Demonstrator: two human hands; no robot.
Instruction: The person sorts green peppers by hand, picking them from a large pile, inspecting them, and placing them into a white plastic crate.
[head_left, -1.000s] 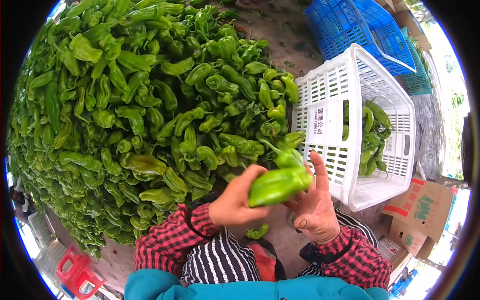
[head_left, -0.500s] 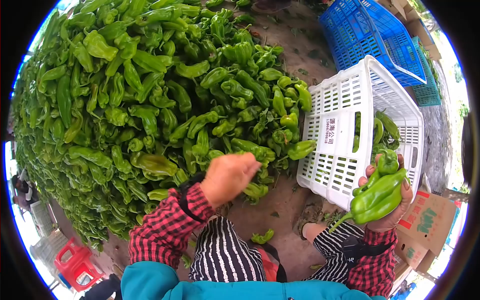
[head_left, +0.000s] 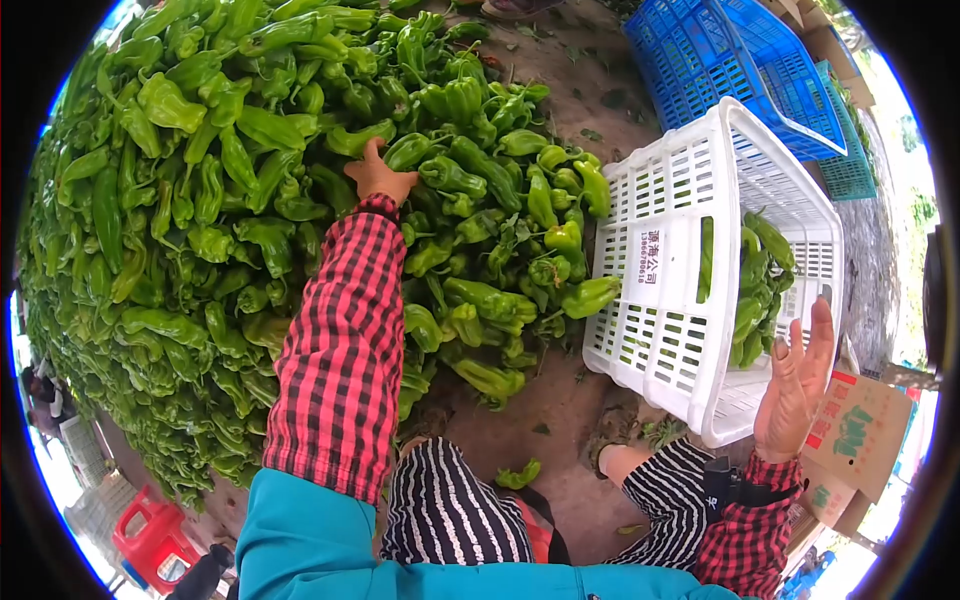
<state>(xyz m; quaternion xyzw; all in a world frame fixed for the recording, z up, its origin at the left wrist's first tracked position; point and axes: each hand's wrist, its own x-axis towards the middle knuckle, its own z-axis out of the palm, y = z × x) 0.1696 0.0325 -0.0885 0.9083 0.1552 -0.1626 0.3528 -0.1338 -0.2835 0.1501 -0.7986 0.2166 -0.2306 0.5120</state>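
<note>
A large pile of green peppers (head_left: pixel 190 270) fills the left and middle of the head view. My left hand (head_left: pixel 382 178) reaches far into it, fingers apart, right at a light green pepper (head_left: pixel 358 137) with another pepper (head_left: pixel 408 151) beside it. On the right, a white plastic crate (head_left: pixel 665 205) lies tipped on its side, its mouth facing right. Green peppers (head_left: pixel 758 290) lie inside it. My right hand (head_left: pixel 797 385) is at the crate's mouth, palm up and fingers stretched out, holding nothing.
Behind the white crate stand a blue crate (head_left: pixel 690 65) and a teal crate (head_left: pixel 848 135). A printed cardboard box (head_left: pixel 860 435) is at the right, a red plastic stool (head_left: pixel 152 540) at lower left. One loose pepper (head_left: pixel 518 474) lies on the ground between my legs.
My right hand has let go of the peppers it held; its fingers are now spread, and more peppers show in the crate. My left hand has moved forward onto the pile and opened.
</note>
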